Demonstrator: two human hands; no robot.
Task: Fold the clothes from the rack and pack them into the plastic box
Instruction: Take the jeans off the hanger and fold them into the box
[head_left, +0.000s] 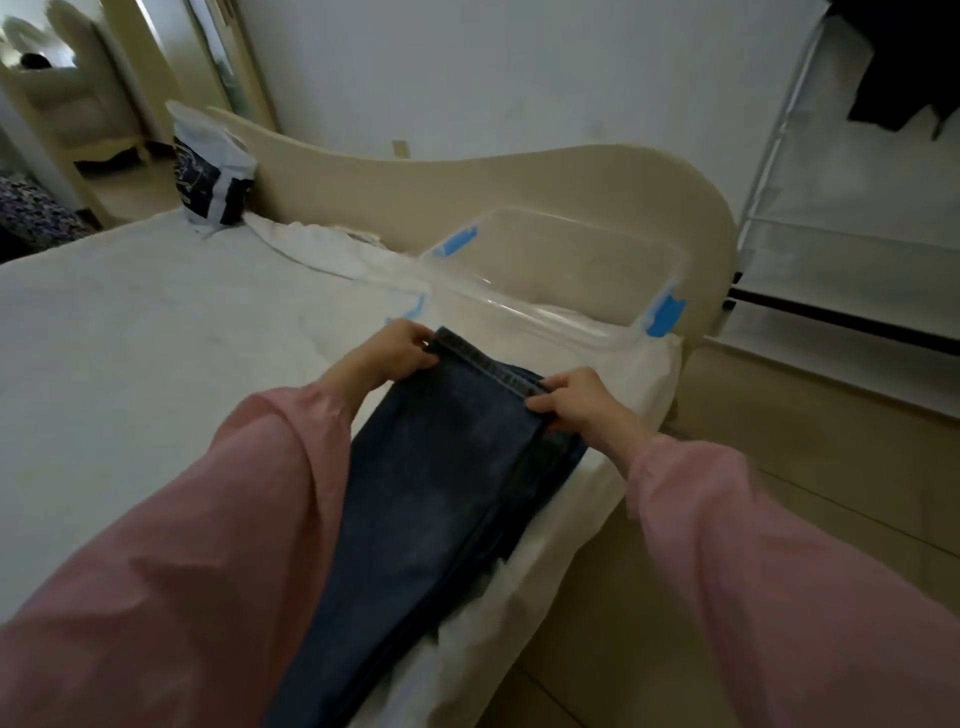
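Near: two loose pink fabric sleeves, left sleeve (182, 545) and right sleeve (753, 545), reach in from the bottom corners.

Between them is a pair of dark blue denim jeans (441, 493), faded down the middle. It lies lengthwise along the right edge of the white-sheeted bed (156, 322), running from the bottom of frame towards the far side. The layers look doubled along the right side.

Left hand (400, 348): fingers curled, pinching the left corner of the jeans' stitched far edge.
Right hand (571, 400): same grip on the right corner, thumb on top of the denim.
The edge is stretched straight between the two hands. Can't tell whether it is lifted off the sheet or lying on it.

Right of the bed: beige tiled floor (779, 415).

Just beyond the held edge: clear rectangular plastic box (524, 304) with blue clip latches (665, 313), lid off, sitting on the far right corner of the bed. No dark clothes visible in it. Jeans and box are near each other, not touching as far as I can see.

Left of the box: crumpled white cloth (332, 249) against the curved cream bed board (467, 192).
Further left along the board: upright white plastic bag with dark print (213, 176).

Far right: white-framed clothes rack (779, 156) against the wall, with a black garment (904, 67) hanging at the top corner.
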